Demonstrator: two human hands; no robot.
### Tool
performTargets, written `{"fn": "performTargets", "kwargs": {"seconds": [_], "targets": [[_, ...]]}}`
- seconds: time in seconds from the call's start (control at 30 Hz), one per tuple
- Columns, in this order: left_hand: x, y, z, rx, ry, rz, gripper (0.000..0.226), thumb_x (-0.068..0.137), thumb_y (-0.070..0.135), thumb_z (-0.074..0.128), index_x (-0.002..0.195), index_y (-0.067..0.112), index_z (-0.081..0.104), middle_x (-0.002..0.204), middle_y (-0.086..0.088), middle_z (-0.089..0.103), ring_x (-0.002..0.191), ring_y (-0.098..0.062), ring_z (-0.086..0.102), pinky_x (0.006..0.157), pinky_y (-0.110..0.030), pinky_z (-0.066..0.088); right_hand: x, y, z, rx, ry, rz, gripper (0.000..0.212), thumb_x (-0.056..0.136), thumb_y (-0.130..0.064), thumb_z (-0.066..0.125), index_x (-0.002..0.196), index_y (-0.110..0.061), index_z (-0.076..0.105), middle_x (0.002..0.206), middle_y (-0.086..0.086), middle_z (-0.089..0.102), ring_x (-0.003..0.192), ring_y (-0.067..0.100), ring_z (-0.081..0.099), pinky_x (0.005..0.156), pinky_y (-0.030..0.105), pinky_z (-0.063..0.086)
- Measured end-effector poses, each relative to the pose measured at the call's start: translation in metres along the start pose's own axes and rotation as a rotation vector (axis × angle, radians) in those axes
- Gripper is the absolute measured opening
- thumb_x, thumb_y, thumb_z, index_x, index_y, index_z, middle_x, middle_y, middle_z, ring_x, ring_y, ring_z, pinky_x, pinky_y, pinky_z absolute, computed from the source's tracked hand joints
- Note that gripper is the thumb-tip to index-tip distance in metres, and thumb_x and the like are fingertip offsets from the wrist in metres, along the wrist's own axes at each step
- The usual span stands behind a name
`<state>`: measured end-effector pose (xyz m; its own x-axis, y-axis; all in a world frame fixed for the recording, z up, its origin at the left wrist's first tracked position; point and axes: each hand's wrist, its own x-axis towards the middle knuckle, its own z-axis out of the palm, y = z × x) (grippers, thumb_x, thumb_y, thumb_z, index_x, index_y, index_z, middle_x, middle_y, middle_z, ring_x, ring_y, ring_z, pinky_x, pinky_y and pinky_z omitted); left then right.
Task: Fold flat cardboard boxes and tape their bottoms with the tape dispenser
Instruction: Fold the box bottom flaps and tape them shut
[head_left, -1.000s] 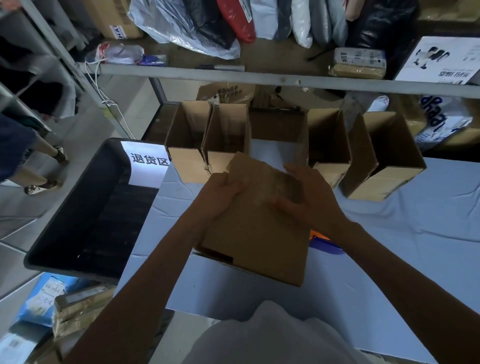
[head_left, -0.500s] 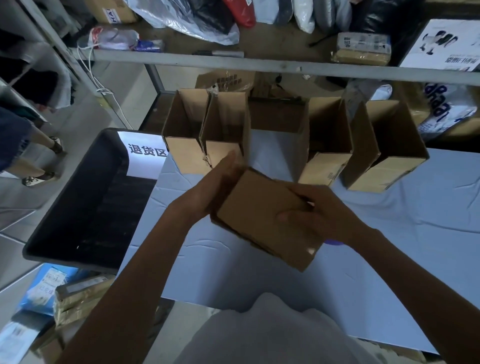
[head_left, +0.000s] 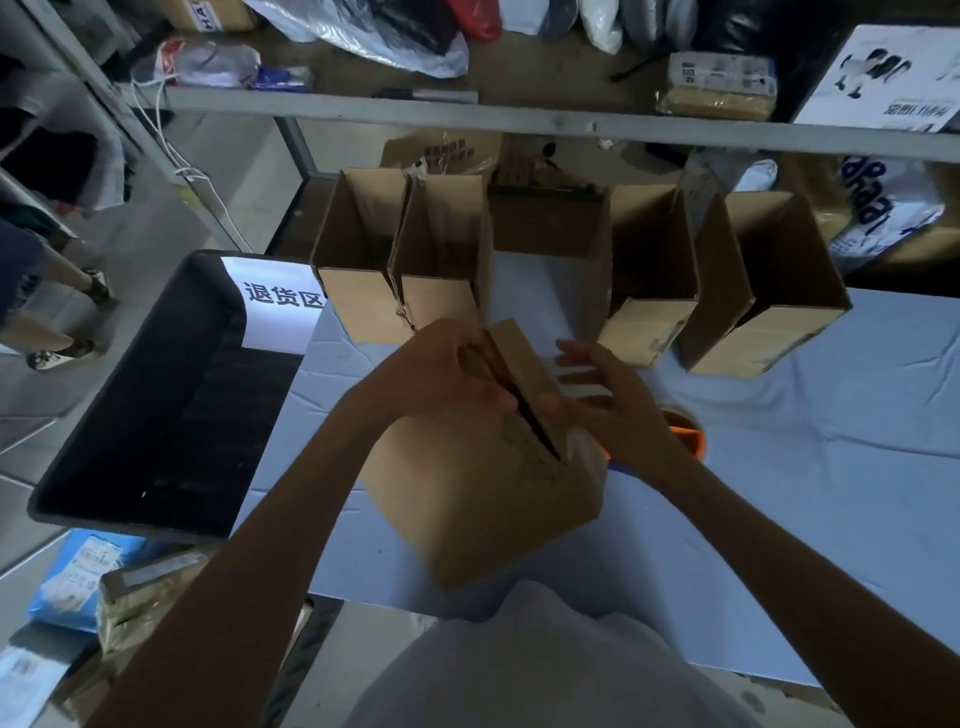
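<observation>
Dull brown card on creased cloth.
The near cardboard box (head_left: 483, 509) and far row of open boxes (head_left: 550, 228) are matt, slightly rough card; the table cover (head_left: 810, 467) is wrinkled cloth, the left bin (head_left: 130, 415) smooth dark plastic, the far shelf rail (head_left: 519, 122) grey metal, the bags (head_left: 395, 36) glossy film.

A cardboard box (head_left: 483, 509) is at the near edge of the cloth-covered bench (head_left: 831, 467), with its two upper flaps meeting along a dark slit. The left hand (head_left: 441, 374) grips the left flap with fingers (head_left: 470, 358) curled over its edge, and the right hand (head_left: 618, 415) lies against the right flap, fingers straight and spread. An orange tape dispenser (head_left: 685, 436) shows just behind the right hand, a row of open boxes (head_left: 769, 270) lines the bench's far edge under a shelf (head_left: 467, 111), and a black bin (head_left: 156, 405) sits to the left.
</observation>
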<state>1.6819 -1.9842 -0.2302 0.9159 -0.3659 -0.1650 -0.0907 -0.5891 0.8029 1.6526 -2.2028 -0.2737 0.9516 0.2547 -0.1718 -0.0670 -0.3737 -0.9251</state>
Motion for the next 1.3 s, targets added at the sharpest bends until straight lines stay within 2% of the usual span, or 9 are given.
{"fn": "performTargets", "kwargs": {"seconds": [0.13,0.23,0.33,0.47,0.77,0.93,1.03,1.17,1.3], "targets": [[0.025,-0.011,0.019,0.160,0.104,-0.085,0.054,0.065,0.030,0.085,0.109,0.011,0.061,0.102,-0.001,0.060,0.085,-0.006,0.052,0.067,-0.009,0.039,-0.014,0.023,0.027,-0.259,0.101,-0.123,0.069,0.067,-0.054,0.061,0.125,-0.016,0.056,0.113,0.002,0.062,0.103,0.014,0.057,0.090,0.030,0.046],[0.039,-0.028,0.040,0.140,0.179,0.001,0.085,0.059,0.030,0.088,0.129,0.019,0.040,0.115,0.001,0.048,0.100,-0.015,0.049,0.084,-0.028,0.041,-0.011,0.041,0.036,-0.140,0.223,-0.126,0.047,0.082,-0.021,0.070,0.126,-0.011,0.058,0.114,0.003,0.065,0.106,0.014,0.059,0.092,0.031,0.048],[0.049,-0.039,0.055,0.252,0.149,0.218,0.041,0.072,0.039,0.067,0.108,0.019,0.062,0.105,-0.005,0.062,0.096,-0.020,0.056,0.086,-0.037,0.046,-0.005,0.044,0.041,-0.015,0.204,-0.025,0.039,0.090,-0.016,0.062,0.129,-0.015,0.056,0.120,-0.001,0.063,0.110,0.011,0.058,0.093,0.019,0.045],[0.076,-0.049,0.065,0.246,0.126,0.274,0.023,0.076,0.035,0.056,0.087,0.017,0.066,0.083,-0.002,0.068,0.079,-0.020,0.060,0.074,-0.041,0.049,0.004,0.058,0.048,-0.038,0.396,-0.039,0.032,0.090,-0.017,0.062,0.122,-0.016,0.060,0.106,-0.004,0.067,0.099,0.006,0.061,0.089,0.025,0.049],[0.098,-0.058,0.092,0.177,-0.026,0.217,0.017,0.087,0.010,0.058,0.077,0.009,0.072,0.079,-0.003,0.069,0.067,0.003,0.047,0.070,0.001,0.032,0.006,0.082,0.055,-0.039,0.441,0.130,0.016,0.089,-0.022,0.063,0.098,-0.013,0.072,0.086,-0.006,0.071,0.079,0.004,0.062,0.071,0.015,0.043],[0.100,-0.064,0.108,0.223,-0.029,0.216,0.019,0.085,0.011,0.056,0.076,0.009,0.072,0.074,0.005,0.058,0.068,0.001,0.044,0.074,-0.002,0.030,-0.006,0.098,0.057,-0.115,0.442,0.165,0.013,0.088,-0.017,0.062,0.089,-0.011,0.073,0.079,0.000,0.070,0.072,0.010,0.061,0.063,0.016,0.041],[0.101,-0.067,0.112,0.269,0.015,0.155,0.020,0.082,0.017,0.054,0.072,0.019,0.071,0.072,0.014,0.058,0.075,-0.006,0.056,0.084,-0.023,0.038,-0.015,0.098,0.057,-0.142,0.432,0.185,0.011,0.086,-0.008,0.061,0.085,-0.010,0.072,0.073,-0.003,0.066,0.068,0.008,0.057,0.057,0.009,0.035],[0.099,-0.064,0.119,0.204,-0.039,0.182,0.021,0.083,0.014,0.055,0.074,0.009,0.072,0.078,-0.005,0.067,0.076,-0.018,0.061,0.079,-0.007,0.038,-0.020,0.097,0.055,-0.169,0.444,0.147,0.022,0.082,-0.003,0.062,0.064,-0.018,0.063,0.061,-0.009,0.055,0.059,0.008,0.050,0.054,0.016,0.032],[0.097,-0.074,0.132,0.342,0.017,0.026,0.027,0.087,0.039,0.044,0.094,0.031,0.068,0.100,0.005,0.063,0.102,-0.020,0.056,0.098,-0.055,0.036,-0.025,0.096,0.048,-0.135,0.369,0.156,0.029,0.082,-0.008,0.063,0.060,-0.025,0.057,0.059,-0.013,0.052,0.058,0.004,0.049,0.056,0.025,0.034]]}}
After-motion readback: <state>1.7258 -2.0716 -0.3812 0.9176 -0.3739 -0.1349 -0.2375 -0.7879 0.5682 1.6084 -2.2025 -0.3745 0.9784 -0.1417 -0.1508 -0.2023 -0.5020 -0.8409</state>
